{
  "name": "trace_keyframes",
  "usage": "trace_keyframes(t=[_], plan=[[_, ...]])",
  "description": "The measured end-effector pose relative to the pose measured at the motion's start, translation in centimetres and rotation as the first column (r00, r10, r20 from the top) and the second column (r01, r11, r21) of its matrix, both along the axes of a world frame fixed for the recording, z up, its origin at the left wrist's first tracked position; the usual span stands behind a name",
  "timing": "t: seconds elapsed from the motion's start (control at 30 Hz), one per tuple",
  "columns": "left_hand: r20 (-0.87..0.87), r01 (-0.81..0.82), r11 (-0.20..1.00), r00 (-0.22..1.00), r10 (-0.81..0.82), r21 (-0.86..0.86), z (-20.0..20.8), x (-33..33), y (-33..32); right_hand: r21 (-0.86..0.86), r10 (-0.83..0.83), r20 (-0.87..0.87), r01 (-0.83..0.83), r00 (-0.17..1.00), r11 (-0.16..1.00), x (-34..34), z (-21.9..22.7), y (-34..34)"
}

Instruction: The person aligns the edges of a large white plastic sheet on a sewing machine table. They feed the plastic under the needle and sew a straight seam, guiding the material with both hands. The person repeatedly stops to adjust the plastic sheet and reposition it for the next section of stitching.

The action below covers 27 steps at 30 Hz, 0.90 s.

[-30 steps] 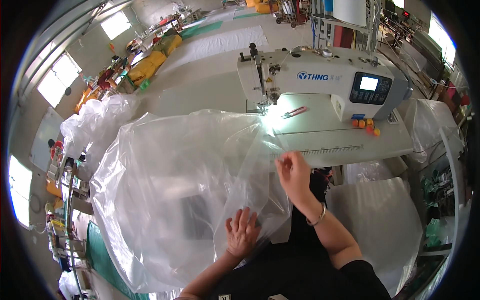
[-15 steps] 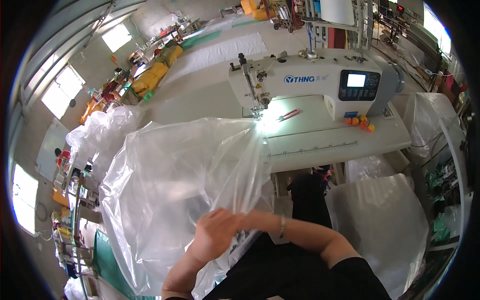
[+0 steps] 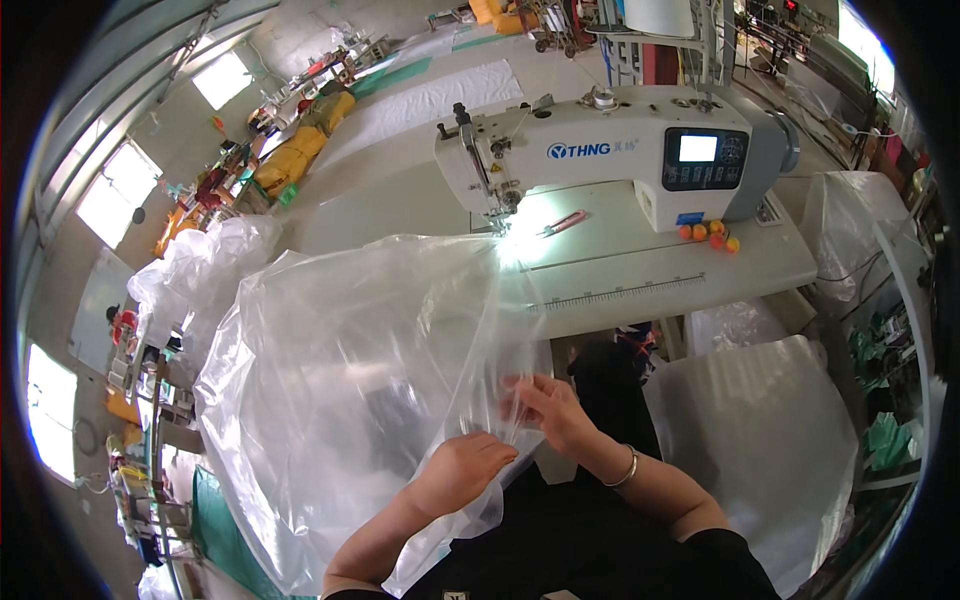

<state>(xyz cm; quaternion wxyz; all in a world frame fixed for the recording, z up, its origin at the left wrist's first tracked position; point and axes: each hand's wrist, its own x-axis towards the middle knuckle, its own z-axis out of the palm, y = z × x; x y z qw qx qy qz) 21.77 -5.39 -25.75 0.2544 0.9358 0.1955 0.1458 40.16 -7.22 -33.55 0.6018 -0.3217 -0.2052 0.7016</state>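
Observation:
A large clear plastic sheet (image 3: 340, 330) spreads over the left of the sewing table and hangs down toward my lap. Its far corner runs under the needle of a white sewing machine (image 3: 600, 150), where a bright lamp shines. My left hand (image 3: 465, 472) is closed on the sheet's near edge, its fingertips partly hidden. To its right and slightly farther off, my right hand (image 3: 552, 408) pinches a gathered fold of the same sheet, some fingers showing through the film. Between the needle and my hands the plastic falls in long folds.
A small red tool (image 3: 563, 223) lies on the machine bed. Several orange and red balls (image 3: 715, 236) sit by the machine's base. More clear plastic (image 3: 760, 440) hangs at the right, and a crumpled heap (image 3: 205, 262) lies at the left. A white cone (image 3: 660, 16) stands behind.
My hands, together before, have moved apart: the right one has gone right and farther away along the fold, the left slightly right and nearer. The view has shifted slightly.

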Motion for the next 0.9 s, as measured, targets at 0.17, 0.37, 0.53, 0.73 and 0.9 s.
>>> trace_keyframes(t=[0.17,0.37,0.53,0.73,0.9], plan=[[-0.137,-0.082,0.997,0.987,0.083,0.01,-1.8,-0.7,1.1,0.117,-0.131,0.98,0.097,0.149,0.988,0.3,-2.4,0.1],[-0.285,-0.214,0.917,0.951,0.118,-0.336,1.0,0.7,2.8,0.533,-0.557,0.831,0.283,0.004,0.797,2.0,-4.5,0.1],[0.151,-0.209,0.977,0.965,0.215,-0.051,-1.5,3.2,10.7,-0.074,-0.148,0.367,0.188,0.918,0.979,0.6,-5.5,0.1],[-0.39,-0.336,0.862,0.787,0.478,0.379,-4.2,-3.7,22.2,-0.063,-0.057,0.119,0.065,0.991,0.996,2.3,-0.9,-0.5],[-0.652,-0.319,0.881,0.593,0.473,0.349,2.9,3.6,23.3,-0.216,0.013,0.223,0.036,0.975,0.976,3.5,-5.6,-0.3]])
